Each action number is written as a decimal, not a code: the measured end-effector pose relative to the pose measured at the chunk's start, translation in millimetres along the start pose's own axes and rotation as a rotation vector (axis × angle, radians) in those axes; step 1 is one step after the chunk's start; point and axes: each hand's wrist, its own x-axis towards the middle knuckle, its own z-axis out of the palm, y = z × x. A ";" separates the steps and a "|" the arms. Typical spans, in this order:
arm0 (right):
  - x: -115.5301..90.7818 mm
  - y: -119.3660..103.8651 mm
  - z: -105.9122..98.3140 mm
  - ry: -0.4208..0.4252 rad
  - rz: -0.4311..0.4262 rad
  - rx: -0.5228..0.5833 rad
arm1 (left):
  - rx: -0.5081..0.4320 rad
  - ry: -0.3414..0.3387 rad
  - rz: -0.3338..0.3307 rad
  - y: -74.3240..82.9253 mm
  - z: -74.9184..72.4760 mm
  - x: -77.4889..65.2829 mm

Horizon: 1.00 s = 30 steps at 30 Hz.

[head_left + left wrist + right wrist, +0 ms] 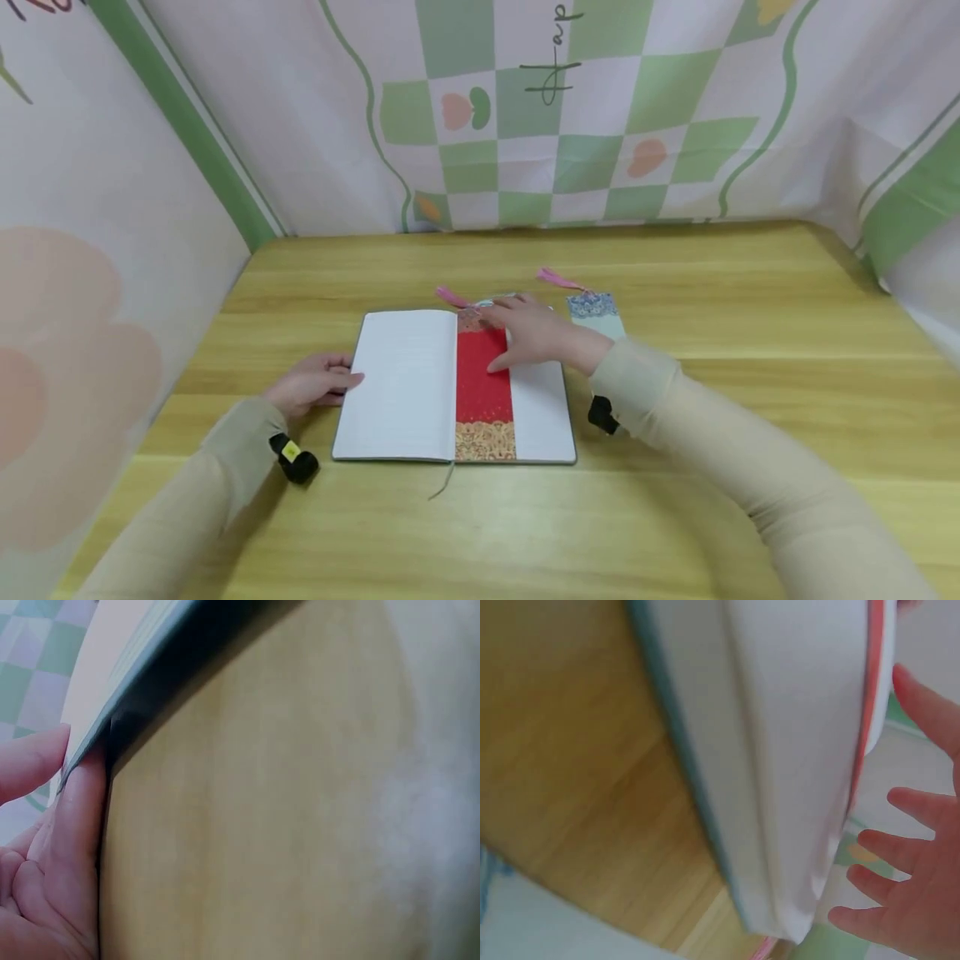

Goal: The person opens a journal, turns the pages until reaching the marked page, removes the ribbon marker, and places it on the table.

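An open notebook (397, 387) with blank white pages and a dark cover lies on the table. My left hand (309, 385) pinches its left edge, thumb on the page side and fingers under the cover (161, 686). A red bookmark (483, 383) with gold lace patterning and a pink tassel lies along the right page, beside the spine. Over its upper part hovers my right hand (536, 333), which hides some of the bookmark and page. In the right wrist view the fingers (911, 806) are spread and hold nothing.
A pale blue bookmark (595, 310) with a pink tassel (558, 279) lies right of the notebook, partly behind the right wrist. A ribbon marker (444, 483) trails from the notebook's lower edge. Patterned curtains (570, 125) hang behind the wooden table (525, 533).
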 end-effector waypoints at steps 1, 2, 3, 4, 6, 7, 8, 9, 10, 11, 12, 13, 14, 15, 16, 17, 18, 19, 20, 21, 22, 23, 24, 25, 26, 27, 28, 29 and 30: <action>0.8 2.0 0.2 0.005 0.016 0.003 | 0.001 0.000 -0.001 -0.5 0.2 0.2; 2.0 3.3 0.1 0.007 0.029 0.009 | -0.001 0.002 -0.002 -0.8 0.4 0.2; 3.1 4.4 0.3 0.009 0.036 0.007 | -0.001 0.002 -0.002 -1.2 0.5 0.2; 4.5 5.4 0.6 0.007 0.045 0.007 | -0.002 0.002 -0.001 -1.6 0.6 0.1; 7.6 6.9 1.3 -0.005 0.072 0.004 | -0.002 0.001 0.000 -2.2 0.7 -0.2; 9.5 7.7 1.7 -0.013 0.083 0.002 | -0.003 0.001 0.001 -2.3 0.8 -0.4; 11.4 8.5 2.1 -0.021 0.093 -0.003 | -0.004 0.002 0.002 -2.4 0.8 -0.6; 13.4 9.4 2.7 -0.029 0.100 -0.011 | -0.001 0.002 0.004 -2.3 0.9 -0.8; 15.2 10.3 3.2 -0.037 0.108 -0.018 | -0.001 0.003 0.004 -2.1 0.9 -0.9; 16.9 11.2 3.7 -0.042 0.115 -0.023 | 0.002 0.003 0.005 -1.8 0.9 -1.1; 18.4 12.2 4.2 -0.045 0.119 -0.029 | 0.005 0.005 0.005 -1.3 1.0 -1.2; 19.9 13.3 4.7 -0.045 0.123 -0.040 | 0.008 0.007 0.004 -0.7 1.0 -1.3; 21.0 14.2 5.1 -0.046 0.126 -0.048 | 0.011 0.009 0.003 -0.1 1.1 -1.4; 21.9 14.8 5.4 -0.045 0.129 -0.054 | 0.012 0.012 0.001 0.4 1.1 -1.5; 22.6 15.4 6.1 -0.043 0.132 -0.058 | 0.014 0.016 -0.001 0.3 1.4 -1.4; 23.0 15.7 6.7 -0.042 0.134 -0.059 | 0.017 0.016 -0.004 0.1 1.4 -1.3; 23.3 16.0 7.0 -0.041 0.136 -0.060 | 0.020 0.014 -0.002 -0.3 1.2 -1.4; 23.7 16.1 7.4 -0.040 0.136 -0.058 | 0.020 0.015 -0.003 -0.4 1.3 -1.4; 23.9 16.1 7.5 -0.039 0.137 -0.055 | 0.018 0.017 -0.005 -0.8 1.4 -1.0; 24.2 16.0 7.5 -0.039 0.140 -0.054 | 0.015 0.019 -0.007 -1.2 1.3 -0.7; 24.4 16.0 7.4 -0.039 0.145 -0.052 | 0.016 0.020 -0.006 -1.3 1.0 -0.7; 24.6 16.0 7.3 -0.041 0.149 -0.052 | 0.015 0.019 -0.005 -1.3 0.8 -0.6; 24.8 16.1 7.2 -0.040 0.151 -0.057 | 0.013 0.020 -0.003 -1.2 0.6 -0.6; 24.9 16.0 7.1 -0.038 0.154 -0.057 | 0.008 0.024 -0.006 -1.0 0.7 -0.3; 24.9 15.9 7.0 -0.036 0.157 -0.060 | 0.009 0.024 -0.004 -0.9 0.5 -0.3; 24.9 15.7 7.0 -0.032 0.157 -0.061 | 0.011 0.022 -0.001 -0.8 0.2 -0.3; 24.6 15.4 7.1 -0.028 0.159 -0.060 | 0.012 0.020 0.001 -0.7 0.1 -0.2; 24.1 15.0 7.1 -0.022 0.156 -0.057 | 0.009 0.018 0.000 -0.8 0.2 0.1; 23.5 14.6 7.1 -0.016 0.153 -0.053 | 0.007 0.016 -0.002 -0.8 0.3 0.6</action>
